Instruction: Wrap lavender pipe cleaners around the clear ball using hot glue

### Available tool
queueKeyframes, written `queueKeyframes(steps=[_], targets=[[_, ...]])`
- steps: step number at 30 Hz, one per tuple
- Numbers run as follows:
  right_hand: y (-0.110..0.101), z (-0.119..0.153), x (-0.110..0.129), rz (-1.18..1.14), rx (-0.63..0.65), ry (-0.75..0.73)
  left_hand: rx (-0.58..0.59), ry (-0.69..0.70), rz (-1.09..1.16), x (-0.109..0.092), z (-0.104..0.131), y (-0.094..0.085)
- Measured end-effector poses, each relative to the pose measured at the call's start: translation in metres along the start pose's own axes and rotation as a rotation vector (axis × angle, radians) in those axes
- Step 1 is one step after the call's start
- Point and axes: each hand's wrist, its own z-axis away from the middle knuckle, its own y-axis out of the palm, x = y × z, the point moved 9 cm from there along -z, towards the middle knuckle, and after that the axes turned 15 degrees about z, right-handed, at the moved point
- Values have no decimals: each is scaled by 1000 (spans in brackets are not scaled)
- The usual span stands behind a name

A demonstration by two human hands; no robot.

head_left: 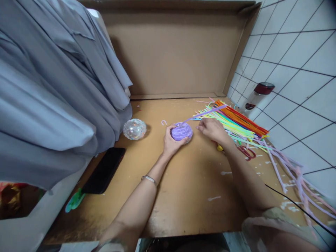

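Observation:
My left hand [172,141] is wrapped around a ball wound with purple pipe cleaner [181,132], holding it just above or on the table. A loose purple strand [204,113] sticks out from the ball's top toward the upper right. To the right of the ball, my right hand [212,130] is closed, its fingers curled; anything between the fingertips is hidden. The strand passes above that hand, apart from it. A clear ball with coloured specks [134,129] rests left of my left hand, and a small pale hooked piece [163,123] lies between them.
Bundles of coloured pipe cleaners [243,120] lie at the right, beside red-handled scissors [248,153] and a red-lidded jar [258,96]. A black phone [105,170] is on the left near grey cloth [65,87]. Cardboard [173,56] stands behind; a black cable [294,203] crosses the right.

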Motion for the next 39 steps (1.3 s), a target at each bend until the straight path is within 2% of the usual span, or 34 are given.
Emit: queueKeyframes(steps=[3, 5, 13, 16, 19, 23, 27, 30, 33, 35, 37, 39], targets=[[-2, 2, -23, 264, 51, 186, -37, -15, -1, 3, -3, -5], [2, 1, -34, 349, 84, 247, -63, -14, -9, 5, -4, -9], [48, -2, -56, 460, 310, 221, -220, -69, 43, 22, -9, -28], [56, -1, -61, 457, 382, 223, -238, -72, 63, 25, -10, -30], [55, -2, -58, 466, 374, 217, -228, -62, 59, 25, -10, -29], [41, -3, -48, 435, 271, 246, -230, -93, 78, 26, -10, -28], [14, 0, -36, 347, 91, 259, -225, -99, 97, 23, -10, -27], [-16, 8, -29, 267, -126, 258, -201, -104, 99, 22, -9, -25], [-49, 22, -26, 150, -397, 268, -168, -101, 114, 20, -9, -21], [-63, 31, -27, 97, -533, 285, -142, -86, 136, 18, -9, -18], [-68, 34, -29, 83, -583, 308, -111, -72, 157, 16, -9, -15], [-67, 32, -30, 93, -568, 322, -80, -70, 168, 16, -9, -12]])
